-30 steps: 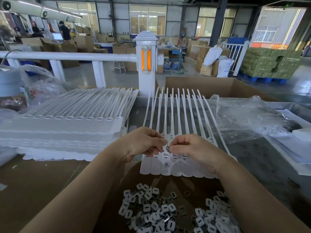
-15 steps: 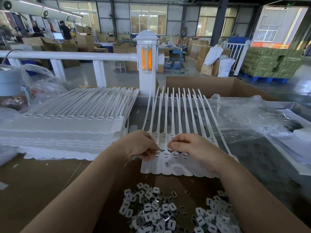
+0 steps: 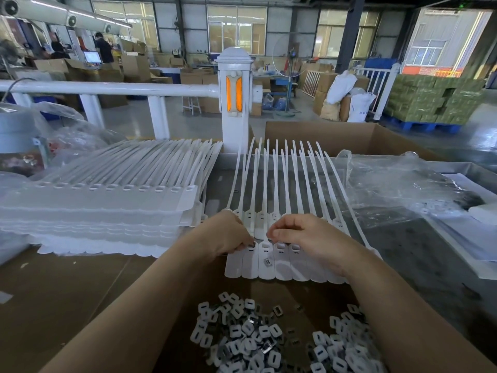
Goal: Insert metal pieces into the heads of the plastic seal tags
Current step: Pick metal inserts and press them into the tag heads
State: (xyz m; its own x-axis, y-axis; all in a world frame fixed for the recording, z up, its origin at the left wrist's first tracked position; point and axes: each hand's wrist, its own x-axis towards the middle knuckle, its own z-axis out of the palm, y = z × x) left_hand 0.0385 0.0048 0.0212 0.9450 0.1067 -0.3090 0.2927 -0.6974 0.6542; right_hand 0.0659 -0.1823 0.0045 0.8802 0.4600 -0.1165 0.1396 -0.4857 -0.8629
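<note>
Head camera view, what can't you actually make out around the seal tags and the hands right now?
- Left hand fingertips: curled under, so whether the metal piece has seated is hidden.
- Right hand covers several tag heads on the seal tag strip.
- Pile of metal pieces: cut off by bottom edge.

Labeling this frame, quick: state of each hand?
Left hand: fingertips pinch a small metal piece at a tag head in the seal tag strip.
Right hand: fingers curled down on the tag heads; cannot tell if it holds anything.

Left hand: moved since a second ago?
Yes. The left hand has shifted left along the strip of seal tags, away from the loose metal piece lying on a tag, toward the strip's left end.
</note>
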